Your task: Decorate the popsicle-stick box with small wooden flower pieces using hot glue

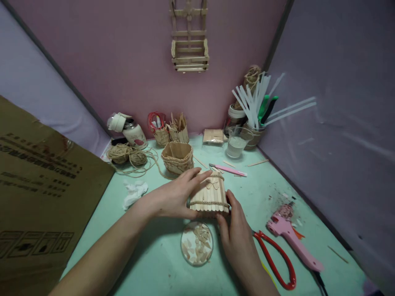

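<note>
Between the two bare hands, above the mint-green tabletop (163, 263), sits a small boxy piece of pale flat wooden sticks (203, 197), crossed by two bands of twisted cord and bearing a thin bow-like ornament. The left hand (177, 195) grasps it from its side, fingers spread across the top and thumb at the near edge; the right hand (236, 230) grips the opposite side, thumb by the near corner. Just short of both hands lies a round clear dish (189, 261) of wood chips.

Beyond the left forearm leans a big brown cardboard panel (46, 176), printed with dark lines of characters and a row of boxed symbols (tilted and too blurred for me to read a word). Farther beyond the left hand, a cream flask (135, 135) carries a dark red emblem with no legible lettering.

Just past the fingers are a many-sided wooden bowl (177, 164) and a slim pink pen-shaped tool (230, 169). Right of the right hand rest a red-handled cutting tool (291, 269) and a pink glue gun (298, 244) with a grubby nozzle; I can make out no brand on either.
</note>
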A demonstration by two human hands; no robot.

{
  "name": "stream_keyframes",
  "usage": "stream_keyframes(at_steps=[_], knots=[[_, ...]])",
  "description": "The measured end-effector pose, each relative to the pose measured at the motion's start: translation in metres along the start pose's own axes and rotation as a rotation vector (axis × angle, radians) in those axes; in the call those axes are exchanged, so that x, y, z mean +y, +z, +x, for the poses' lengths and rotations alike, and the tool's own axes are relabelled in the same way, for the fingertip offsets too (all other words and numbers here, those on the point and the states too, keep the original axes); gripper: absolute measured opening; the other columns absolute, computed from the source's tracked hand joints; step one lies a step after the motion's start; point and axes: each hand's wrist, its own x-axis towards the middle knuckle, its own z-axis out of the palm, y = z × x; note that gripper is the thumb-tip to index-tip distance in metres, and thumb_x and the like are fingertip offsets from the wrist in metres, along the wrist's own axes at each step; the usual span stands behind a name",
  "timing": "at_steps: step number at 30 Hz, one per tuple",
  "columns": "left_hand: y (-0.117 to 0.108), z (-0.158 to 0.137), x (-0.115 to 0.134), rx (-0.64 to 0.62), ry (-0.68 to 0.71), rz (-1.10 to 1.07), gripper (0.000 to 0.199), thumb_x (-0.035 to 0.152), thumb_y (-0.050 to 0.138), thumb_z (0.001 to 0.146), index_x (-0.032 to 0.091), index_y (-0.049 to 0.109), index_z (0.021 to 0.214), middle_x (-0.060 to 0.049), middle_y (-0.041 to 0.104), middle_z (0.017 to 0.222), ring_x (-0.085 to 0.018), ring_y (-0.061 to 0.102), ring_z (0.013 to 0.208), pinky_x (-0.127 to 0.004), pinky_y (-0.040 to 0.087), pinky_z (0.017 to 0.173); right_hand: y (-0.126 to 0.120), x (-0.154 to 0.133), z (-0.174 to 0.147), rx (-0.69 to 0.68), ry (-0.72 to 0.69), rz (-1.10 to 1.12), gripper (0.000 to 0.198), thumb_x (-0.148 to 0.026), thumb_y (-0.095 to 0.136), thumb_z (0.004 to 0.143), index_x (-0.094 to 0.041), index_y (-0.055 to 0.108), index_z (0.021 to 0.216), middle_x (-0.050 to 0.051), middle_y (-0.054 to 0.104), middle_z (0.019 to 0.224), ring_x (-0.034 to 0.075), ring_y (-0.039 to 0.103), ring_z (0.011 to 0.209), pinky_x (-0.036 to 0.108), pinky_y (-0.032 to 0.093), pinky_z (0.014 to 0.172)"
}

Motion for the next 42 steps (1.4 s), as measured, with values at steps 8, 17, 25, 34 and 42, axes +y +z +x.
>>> stream_keyframes(at_steps=[8,17,25,34,42], knots=[[0.0,-0.012,0.0,0.124,0.038,-0.082,0.109,0.056,0.073,0.072,0.026,0.01,0.154,-0.015,0.018,0.161,-0.034,0.02,0.147,-0.05,0.028,0.116,-0.005,-0.004,-0.001,0.047,-0.04,0.008,0.059,-0.029,0.051,0.093,-0.017,0.028,0.147,0.019,0.045,0.143,0.031,0.043,0.133,0.053,0.044,0.103],[0.045,-0.049,0.008,0.85,-0.136,-0.188,0.011,0.02,0.056,0.09,0.019,0.064,0.083,-0.002,0.067,0.079,-0.014,0.062,0.075,-0.026,0.049,0.071,-0.028,-0.027,0.003,0.4,-0.189,0.223,0.031,-0.013,0.062,0.086,-0.021,0.057,0.115,0.008,0.059,0.105,0.023,0.056,0.102,0.041,0.046,0.087],[0.079,-0.071,0.008,0.76,-0.381,-0.314,0.022,0.026,0.049,0.092,0.018,0.066,0.08,0.002,0.063,0.065,-0.011,0.057,0.06,-0.023,0.044,0.06,-0.038,-0.032,-0.014,0.375,-0.206,0.453,0.013,-0.016,0.045,0.094,-0.02,0.055,0.085,0.001,0.052,0.073,0.017,0.052,0.069,0.033,0.041,0.063],[0.072,-0.072,0.011,0.565,-0.375,-0.296,0.019,0.027,0.053,0.09,0.017,0.066,0.082,-0.001,0.067,0.075,-0.013,0.058,0.067,-0.026,0.044,0.066,-0.046,-0.018,-0.042,0.081,-0.107,0.384,0.032,-0.016,0.039,0.097,-0.021,0.045,0.066,-0.003,0.045,0.062,0.012,0.044,0.056,0.029,0.033,0.053],[0.073,-0.078,0.009,0.221,-0.256,-0.289,0.043,0.043,0.069,0.08,0.02,0.061,0.116,-0.009,0.063,0.11,-0.025,0.054,0.105,-0.039,0.044,0.093,-0.041,-0.018,-0.035,-0.075,-0.208,0.088,0.021,-0.012,0.053,0.091,-0.021,0.057,0.109,0.007,0.062,0.103,0.02,0.059,0.098,0.035,0.047,0.082]])
